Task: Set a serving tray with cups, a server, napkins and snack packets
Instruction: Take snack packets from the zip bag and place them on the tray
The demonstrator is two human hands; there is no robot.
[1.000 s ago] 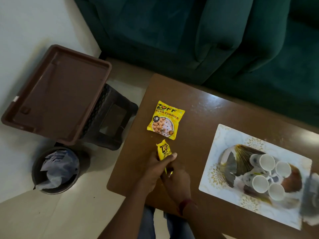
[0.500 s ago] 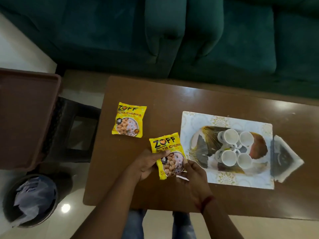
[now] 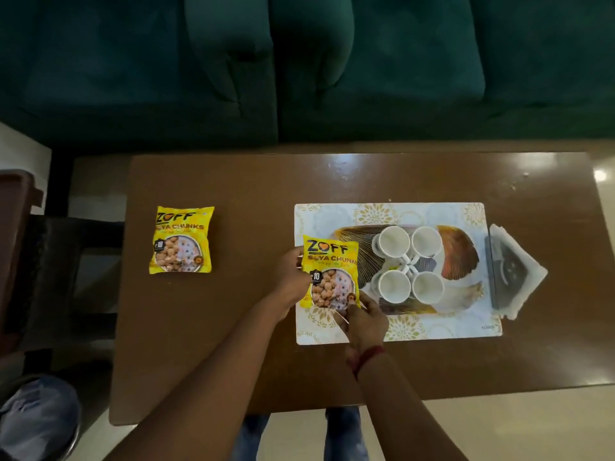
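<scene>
A white patterned serving tray (image 3: 459, 324) lies on the brown table (image 3: 233, 327). Several white cups (image 3: 411, 266) stand clustered at its middle. Both hands hold a yellow soya chunks packet (image 3: 331, 271) over the tray's left end: my left hand (image 3: 293, 277) grips its left edge, my right hand (image 3: 362, 319) pinches its lower right corner. A second yellow packet (image 3: 181, 239) lies flat on the table to the left. A stack of white napkins (image 3: 514, 272) with a dark holder on top sits at the tray's right edge.
A dark green sofa (image 3: 299, 61) runs behind the table. At the left stand a dark stool (image 3: 66, 277) carrying a brown tray (image 3: 16, 234) and a bin (image 3: 36, 417) on the floor. My legs show under the table's near edge.
The view has swung right. Both hands carried the held packet to the right, from the bare table onto the tray's left end. The other packet has stayed in place.
</scene>
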